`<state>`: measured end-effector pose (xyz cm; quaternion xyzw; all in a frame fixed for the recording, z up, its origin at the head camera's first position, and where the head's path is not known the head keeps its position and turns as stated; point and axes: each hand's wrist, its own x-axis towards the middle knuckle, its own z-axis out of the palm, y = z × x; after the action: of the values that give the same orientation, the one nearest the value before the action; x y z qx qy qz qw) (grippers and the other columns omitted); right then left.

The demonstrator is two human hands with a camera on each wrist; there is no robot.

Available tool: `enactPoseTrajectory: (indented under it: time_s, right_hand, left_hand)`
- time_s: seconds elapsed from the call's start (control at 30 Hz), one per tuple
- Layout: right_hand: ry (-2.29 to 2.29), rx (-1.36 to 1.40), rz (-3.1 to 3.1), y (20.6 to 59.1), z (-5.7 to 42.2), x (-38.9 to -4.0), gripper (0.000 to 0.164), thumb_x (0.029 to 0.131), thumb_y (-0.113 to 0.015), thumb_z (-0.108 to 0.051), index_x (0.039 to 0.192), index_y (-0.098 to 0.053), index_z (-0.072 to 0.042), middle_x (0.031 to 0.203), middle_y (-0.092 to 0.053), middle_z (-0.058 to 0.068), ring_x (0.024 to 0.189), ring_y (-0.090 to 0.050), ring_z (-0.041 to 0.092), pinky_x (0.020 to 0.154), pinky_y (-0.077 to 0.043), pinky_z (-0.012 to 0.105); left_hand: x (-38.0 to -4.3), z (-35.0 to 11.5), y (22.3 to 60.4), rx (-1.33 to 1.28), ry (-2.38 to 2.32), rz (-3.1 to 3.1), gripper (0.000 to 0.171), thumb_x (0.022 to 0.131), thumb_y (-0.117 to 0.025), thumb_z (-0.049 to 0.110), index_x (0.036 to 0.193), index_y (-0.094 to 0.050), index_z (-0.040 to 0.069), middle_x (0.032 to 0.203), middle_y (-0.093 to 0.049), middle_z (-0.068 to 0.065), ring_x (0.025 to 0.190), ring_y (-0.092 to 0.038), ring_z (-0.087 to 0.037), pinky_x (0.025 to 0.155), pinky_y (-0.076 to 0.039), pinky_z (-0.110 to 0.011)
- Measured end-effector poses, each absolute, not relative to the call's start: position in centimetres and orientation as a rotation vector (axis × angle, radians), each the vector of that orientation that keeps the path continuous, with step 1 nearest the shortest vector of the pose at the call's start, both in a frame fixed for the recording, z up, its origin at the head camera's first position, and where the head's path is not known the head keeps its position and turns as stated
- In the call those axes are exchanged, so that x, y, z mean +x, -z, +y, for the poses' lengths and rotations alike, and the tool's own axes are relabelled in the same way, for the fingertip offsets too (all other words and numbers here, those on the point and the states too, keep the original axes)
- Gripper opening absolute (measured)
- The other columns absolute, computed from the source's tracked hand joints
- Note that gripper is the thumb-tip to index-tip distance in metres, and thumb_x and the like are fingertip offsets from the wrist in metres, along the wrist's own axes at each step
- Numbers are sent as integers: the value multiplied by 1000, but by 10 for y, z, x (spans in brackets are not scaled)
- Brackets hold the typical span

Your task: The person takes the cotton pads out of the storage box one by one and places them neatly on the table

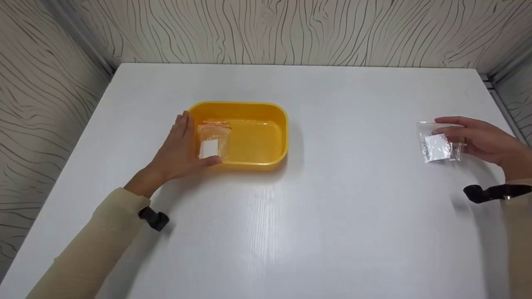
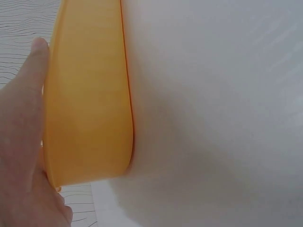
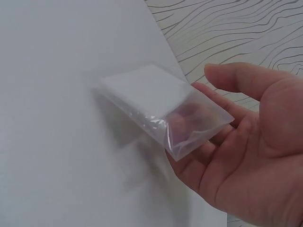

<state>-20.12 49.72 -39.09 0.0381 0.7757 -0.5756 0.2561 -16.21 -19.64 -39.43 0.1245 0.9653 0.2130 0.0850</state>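
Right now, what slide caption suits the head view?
Left grip against a yellow container with a clear bag inside; right grip holding a second clear bag over the white table.

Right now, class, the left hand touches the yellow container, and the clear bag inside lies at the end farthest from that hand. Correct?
Not quite: the left hand does touch the yellow container, but the head view shows the clear bag inside lying at the end nearest that hand, not the farthest.
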Motion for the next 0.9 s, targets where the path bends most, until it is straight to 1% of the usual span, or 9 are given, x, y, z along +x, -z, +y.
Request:
enactPoseTrajectory:
  time_s: [0.2, 0.33, 0.47, 0.53, 0.6, 0.67, 0.7, 0.77, 0.9]
  right_hand:
    - [1312, 188, 2269, 391, 494, -200, 29, 106, -57, -28, 123, -59, -52, 112, -53, -23, 96, -57, 3, 82, -53, 22]
    - [1196, 170, 2326, 390, 493, -200, 26, 105, -57, -34, 126, -53, -49, 113, -50, -20, 96, -57, 4, 81, -53, 24]
    - [1118, 158, 2369, 387, 492, -200, 31, 106, -56, -35, 135, -47, -42, 115, -50, -15, 95, -58, 5, 82, -53, 24]
    - [1071, 150, 2398, 385, 492, -200, 41, 106, -55, -37, 145, -43, -33, 123, -50, -5, 96, -57, 5, 82, -53, 22]
    - [1023, 141, 2428, 385, 491, -200, 53, 106, -54, -38, 153, -37, -21, 133, -47, 8, 96, -57, 5, 81, -52, 20]
    - [986, 133, 2451, 384, 490, -199, 63, 106, -53, -39, 157, -30, -9, 142, -40, 21, 96, -56, 6, 79, -52, 19]
    - [975, 127, 2458, 384, 490, -199, 66, 107, -53, -39, 157, -28, -5, 144, -37, 24, 96, -56, 7, 79, -52, 19]
    - [962, 121, 2468, 384, 490, -199, 67, 107, -53, -38, 157, -27, -2, 141, -39, 25, 95, -56, 7, 78, -52, 19]
    - [990, 115, 2458, 383, 492, -200, 61, 107, -54, -31, 154, -30, 0, 121, -53, 9, 92, -60, 6, 79, -55, 21]
  left_hand:
    - [-162, -197, 395, 358, -619, 2882, 133, 82, -70, 69, 158, 9, -5, 168, 11, -23, 155, 8, -39, 124, -7, -55]
    - [-163, -196, 396, 352, -611, 2882, 133, 82, -70, 70, 158, 10, -5, 168, 11, -22, 155, 8, -38, 124, -8, -55]
    - [-163, -197, 396, 352, -612, 2879, 133, 82, -69, 70, 158, 11, -4, 168, 12, -22, 155, 8, -38, 124, -8, -56]
    - [-163, -197, 395, 354, -619, 2876, 133, 82, -69, 70, 158, 11, -4, 168, 12, -22, 155, 8, -38, 124, -7, -56]
    - [-163, -197, 395, 359, -626, 2874, 134, 82, -69, 70, 158, 12, -4, 168, 12, -22, 155, 9, -38, 124, -7, -55]
    - [-163, -197, 394, 361, -629, 2871, 134, 82, -69, 70, 158, 12, -4, 168, 13, -22, 155, 9, -37, 124, -6, -55]
    - [-163, -197, 394, 362, -628, 2870, 134, 82, -69, 70, 158, 12, -4, 168, 13, -22, 155, 9, -37, 124, -6, -55]
    - [-163, -197, 395, 362, -627, 2871, 134, 82, -69, 71, 158, 12, -4, 168, 13, -22, 155, 9, -37, 124, -6, -55]
    - [-163, -198, 395, 368, -632, 2874, 133, 82, -68, 70, 158, 10, -5, 167, 13, -23, 155, 9, -38, 124, -6, -55]
